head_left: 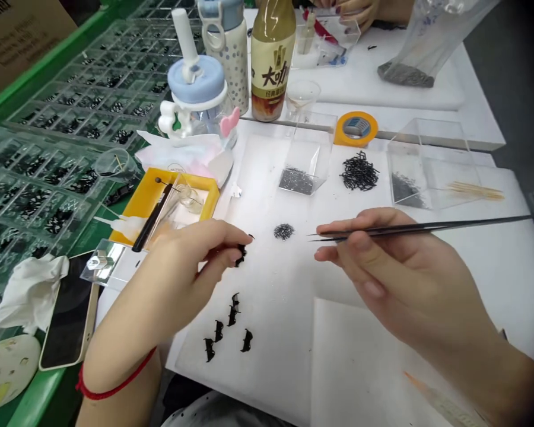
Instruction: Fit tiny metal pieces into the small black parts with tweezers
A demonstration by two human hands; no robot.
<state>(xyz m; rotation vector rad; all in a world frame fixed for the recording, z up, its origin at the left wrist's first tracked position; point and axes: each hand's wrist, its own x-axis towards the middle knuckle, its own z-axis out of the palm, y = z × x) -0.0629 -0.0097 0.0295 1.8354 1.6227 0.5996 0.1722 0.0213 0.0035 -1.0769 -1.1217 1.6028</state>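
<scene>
My left hand (191, 270) is closed in a pinch on a small black part (241, 255) at the left side of the white work sheet; the fingers hide some of it. My right hand (391, 273) grips black tweezers (409, 228), whose two thin tips point left and stand slightly apart with nothing visible between them. Between the hands lies a small pile of tiny dark pieces (284, 231). Nearer to me, several black jagged parts (247, 340) rest on the sheet below my left hand.
Behind are a clear box of dark bits (296, 180), a heap of short black rods (359, 171), orange tape (356, 128) and a bottle (272, 65). A yellow tray (211, 204), a phone (67, 314) and compartment trays (31, 196) stand left. Another person's hand (356, 12) shows at the top.
</scene>
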